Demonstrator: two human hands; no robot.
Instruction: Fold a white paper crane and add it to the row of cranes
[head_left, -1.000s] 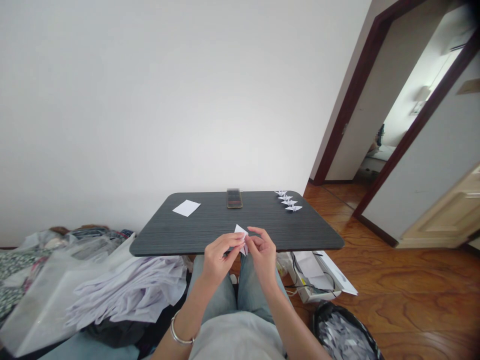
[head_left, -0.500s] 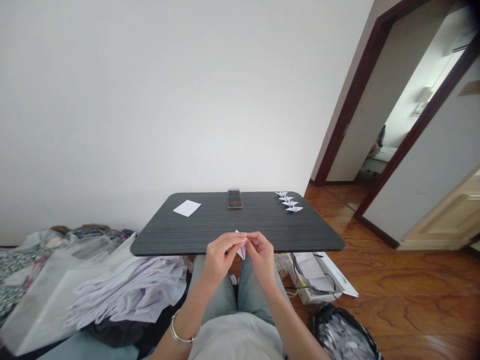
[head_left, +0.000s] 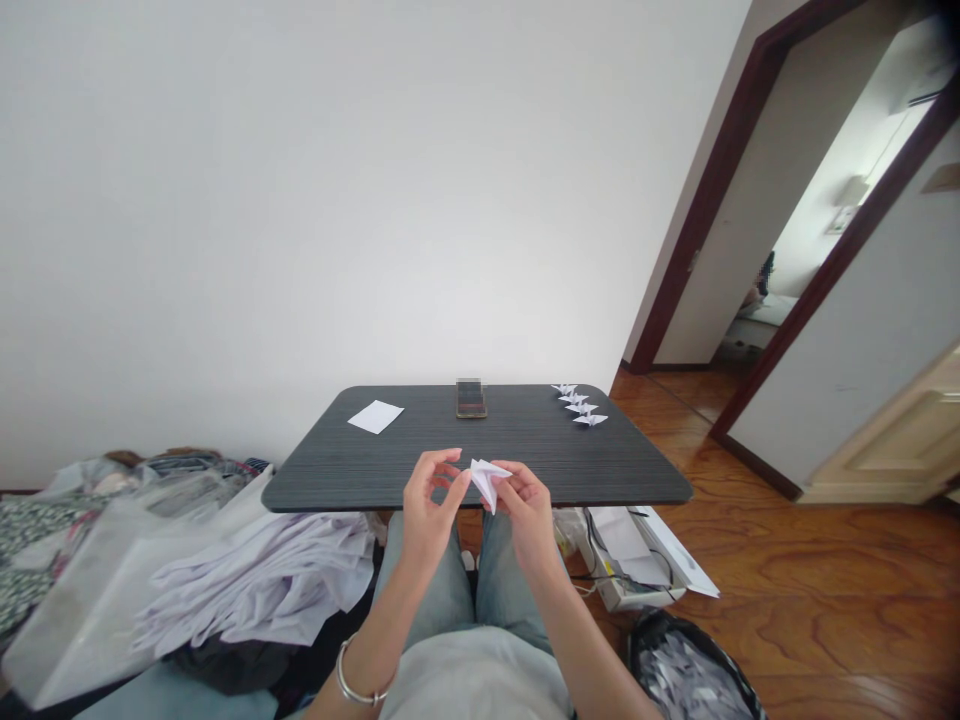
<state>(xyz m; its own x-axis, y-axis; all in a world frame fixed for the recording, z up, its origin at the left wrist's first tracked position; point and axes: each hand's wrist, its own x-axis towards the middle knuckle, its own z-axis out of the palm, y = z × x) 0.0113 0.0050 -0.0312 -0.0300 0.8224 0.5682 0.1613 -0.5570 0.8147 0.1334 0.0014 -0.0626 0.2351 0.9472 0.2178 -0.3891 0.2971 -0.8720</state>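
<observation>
A small white folded paper piece (head_left: pixel 487 480) sits between my hands at the near edge of the dark grey table (head_left: pixel 375 470). My right hand (head_left: pixel 526 508) pinches the paper from the right. Just left of the paper, my left hand (head_left: pixel 427 510) has its fingers curled loosely and slightly apart, the fingertips close to the paper's left tip. A silver bracelet is on my left wrist.
A flat white sheet (head_left: pixel 376 417) lies at the table's far left, a phone (head_left: pixel 470 398) at the far middle, several folded paper figures (head_left: pixel 581 405) in a row at far right. White bags and clothes (head_left: pixel 225 580) lie left; a box (head_left: pixel 637 550) and black bin (head_left: pixel 690 670) right.
My left hand has drawn back from the paper and its fingers have loosened. The paper has spread open wider in my right hand's pinch.
</observation>
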